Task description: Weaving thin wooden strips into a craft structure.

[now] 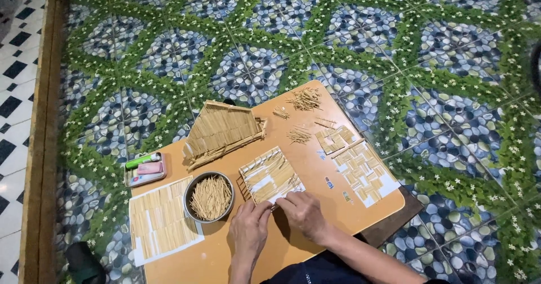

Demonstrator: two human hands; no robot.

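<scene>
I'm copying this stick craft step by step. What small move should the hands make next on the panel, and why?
Probably press the loose sticks flat: both the left hand and right hand pinch the near edge of the half-covered stick panel, where white backing shows.

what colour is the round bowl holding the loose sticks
Metallic grey, a round bowl beside the left hand, seen in the head view.
</scene>
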